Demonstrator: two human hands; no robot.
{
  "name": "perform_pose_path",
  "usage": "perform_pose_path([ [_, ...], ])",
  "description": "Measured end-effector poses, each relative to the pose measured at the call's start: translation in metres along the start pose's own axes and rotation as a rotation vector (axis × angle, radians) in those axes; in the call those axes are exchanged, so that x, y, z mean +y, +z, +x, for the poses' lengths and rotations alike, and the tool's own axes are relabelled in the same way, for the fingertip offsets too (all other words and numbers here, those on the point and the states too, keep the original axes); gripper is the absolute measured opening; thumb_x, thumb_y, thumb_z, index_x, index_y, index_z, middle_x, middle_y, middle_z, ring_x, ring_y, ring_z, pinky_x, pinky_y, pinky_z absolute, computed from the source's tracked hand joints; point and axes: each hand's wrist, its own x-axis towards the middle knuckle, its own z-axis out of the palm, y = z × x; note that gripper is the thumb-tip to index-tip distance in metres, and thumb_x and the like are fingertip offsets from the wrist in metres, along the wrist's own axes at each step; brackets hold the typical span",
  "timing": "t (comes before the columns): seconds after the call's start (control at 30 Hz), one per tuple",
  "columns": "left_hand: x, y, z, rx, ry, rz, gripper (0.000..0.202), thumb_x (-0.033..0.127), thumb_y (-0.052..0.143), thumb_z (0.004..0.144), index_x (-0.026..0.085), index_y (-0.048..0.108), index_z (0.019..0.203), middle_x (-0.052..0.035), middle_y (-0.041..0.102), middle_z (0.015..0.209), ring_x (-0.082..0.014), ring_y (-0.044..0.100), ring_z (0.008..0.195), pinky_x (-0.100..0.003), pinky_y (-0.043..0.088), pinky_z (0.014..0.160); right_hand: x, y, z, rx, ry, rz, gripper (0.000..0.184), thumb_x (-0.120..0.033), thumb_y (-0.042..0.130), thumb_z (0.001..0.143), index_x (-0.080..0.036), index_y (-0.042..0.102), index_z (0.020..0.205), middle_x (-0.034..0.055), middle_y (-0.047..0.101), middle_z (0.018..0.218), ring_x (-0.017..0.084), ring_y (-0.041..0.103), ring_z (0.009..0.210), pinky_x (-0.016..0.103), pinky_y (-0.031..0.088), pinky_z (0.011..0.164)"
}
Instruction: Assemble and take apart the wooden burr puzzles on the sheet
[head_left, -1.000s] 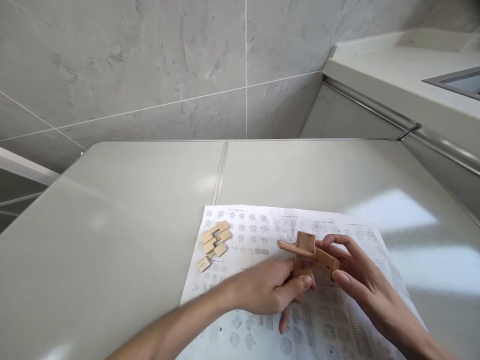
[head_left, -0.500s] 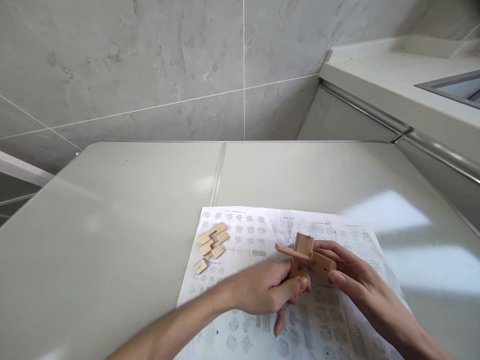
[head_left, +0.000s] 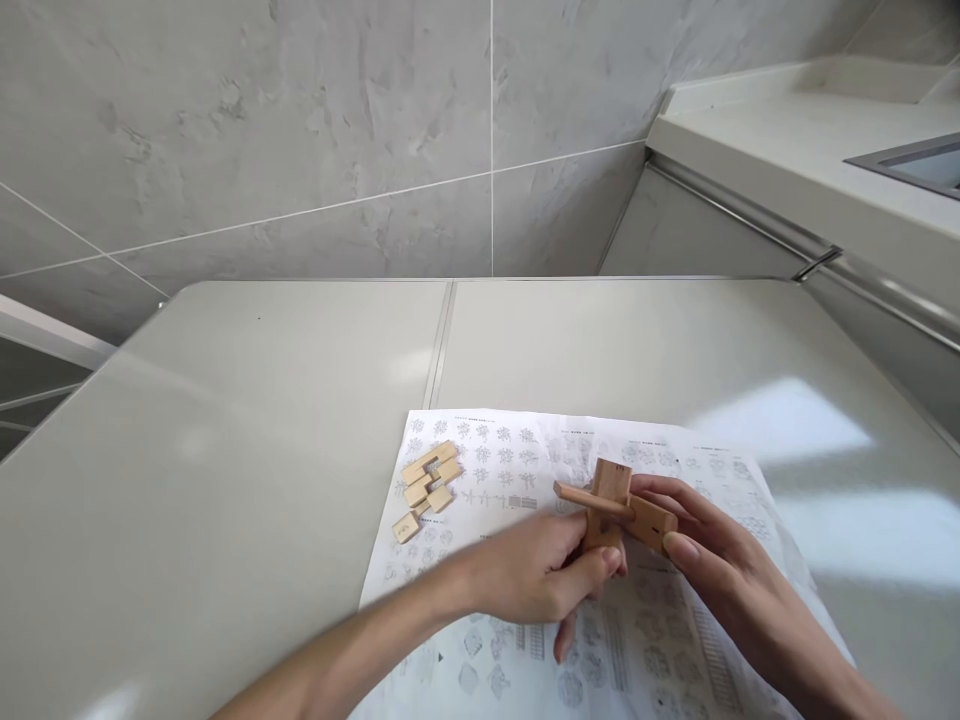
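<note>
Both hands hold a partly joined wooden puzzle (head_left: 616, 503), crossed notched bars, just above a printed instruction sheet (head_left: 525, 470). My left hand (head_left: 540, 578) pinches the lower end of the upright bar with thumb and fingers. My right hand (head_left: 709, 555) grips the right end of the crosswise bar, thumb on its near face, fingers behind. Several loose wooden puzzle pieces (head_left: 427, 485) lie on the sheet's left edge, to the left of my hands.
The sheet lies on a pale grey table (head_left: 247, 450) with a seam down its middle. A grey tiled wall (head_left: 300, 130) stands behind. A counter (head_left: 787, 150) with a sink edge rises at the right.
The hands and the joined puzzle have barely shifted; the view dipped slightly and came back. The loose pieces have not moved.
</note>
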Motion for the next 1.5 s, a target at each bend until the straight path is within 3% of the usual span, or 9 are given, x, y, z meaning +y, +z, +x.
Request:
perform_pose_path([
  [0.17,0.000,0.000,0.001,-0.009,-0.002,0.052,0.029,0.046,0.037,0.114,0.022,0.044,0.098,0.0069,0.049,0.073,-0.0121,0.063,0.047,-0.026,0.040,0.054,-0.002,0.000,0.001,-0.074,-0.004,0.008,0.050,-0.059,0.066,0.099,-0.034,0.065,0.142,0.0134,0.071,0.146,0.038,0.067,0.136,0.045,0.065,0.100],
  [0.3,0.001,0.000,0.003,-0.059,-0.004,0.097,0.024,0.042,0.040,0.113,0.022,0.047,0.102,0.0083,0.050,0.064,-0.0152,0.066,0.049,-0.029,0.048,0.061,-0.008,0.004,0.000,-0.169,-0.013,0.023,0.052,-0.058,0.064,0.101,-0.035,0.057,0.147,0.0158,0.069,0.148,0.038,0.074,0.125,0.047,0.066,0.096],
  [0.47,0.002,0.002,0.003,-0.052,0.008,0.071,0.022,0.039,0.042,0.113,0.020,0.054,0.116,0.0027,0.058,0.085,-0.0088,0.060,0.043,-0.025,0.048,0.051,-0.008,0.005,-0.001,-0.159,-0.038,0.013,0.055,-0.056,0.068,0.100,-0.039,0.050,0.149,0.0150,0.069,0.149,0.036,0.078,0.117,0.043,0.069,0.089],
  [0.67,-0.004,0.006,0.005,0.040,0.063,-0.009,0.035,0.049,0.048,0.111,0.019,0.063,0.121,-0.0034,0.061,0.100,-0.0078,0.059,0.048,-0.024,0.050,0.048,-0.013,0.006,0.001,-0.200,-0.055,0.106,0.055,-0.053,0.072,0.098,-0.038,0.051,0.147,0.0154,0.065,0.153,0.036,0.075,0.123,0.044,0.067,0.094],
  [0.8,-0.006,0.007,0.007,0.058,0.090,-0.103,0.045,0.060,0.053,0.107,0.018,0.064,0.115,0.0009,0.054,0.083,-0.0112,0.060,0.050,-0.024,0.050,0.043,-0.019,0.011,-0.003,-0.140,-0.035,0.141,0.057,-0.059,0.074,0.095,-0.037,0.053,0.143,0.0146,0.063,0.155,0.036,0.073,0.126,0.047,0.064,0.101],
  [1.07,-0.010,0.011,0.009,0.125,0.118,-0.186,0.041,0.058,0.062,0.103,0.018,0.066,0.111,0.0052,0.051,0.070,-0.0119,0.058,0.053,-0.024,0.052,0.048,-0.022,0.007,0.000,-0.160,-0.048,0.130,0.063,-0.067,0.072,0.093,-0.036,0.050,0.144,0.0165,0.063,0.154,0.038,0.075,0.123,0.050,0.063,0.100],
  [1.33,-0.008,0.013,0.009,0.151,0.134,-0.230,0.037,0.055,0.063,0.104,0.019,0.064,0.113,0.0067,0.049,0.069,-0.0105,0.053,0.050,-0.023,0.051,0.046,-0.009,-0.002,0.007,-0.235,0.068,0.229,0.072,-0.068,0.072,0.091,-0.037,0.050,0.151,0.0139,0.055,0.163,0.043,0.057,0.144,0.057,0.051,0.114],
  [1.43,-0.007,0.011,0.007,0.142,0.138,-0.218,0.044,0.061,0.067,0.100,0.019,0.066,0.112,0.0062,0.048,0.073,-0.0098,0.054,0.051,-0.023,0.050,0.048,-0.006,-0.002,0.012,-0.250,0.087,0.325,0.069,-0.068,0.067,0.094,-0.034,0.051,0.152,0.0148,0.061,0.158,0.043,0.062,0.139,0.060,0.052,0.111],
  [1.5,-0.006,0.010,0.005,0.138,0.120,-0.183,0.048,0.063,0.067,0.098,0.021,0.067,0.120,0.0058,0.051,0.077,-0.0084,0.055,0.049,-0.024,0.049,0.051,-0.007,-0.004,0.017,-0.242,0.088,0.416,0.062,-0.068,0.061,0.097,-0.030,0.060,0.145,0.0150,0.065,0.153,0.043,0.066,0.134,0.061,0.055,0.107],
])
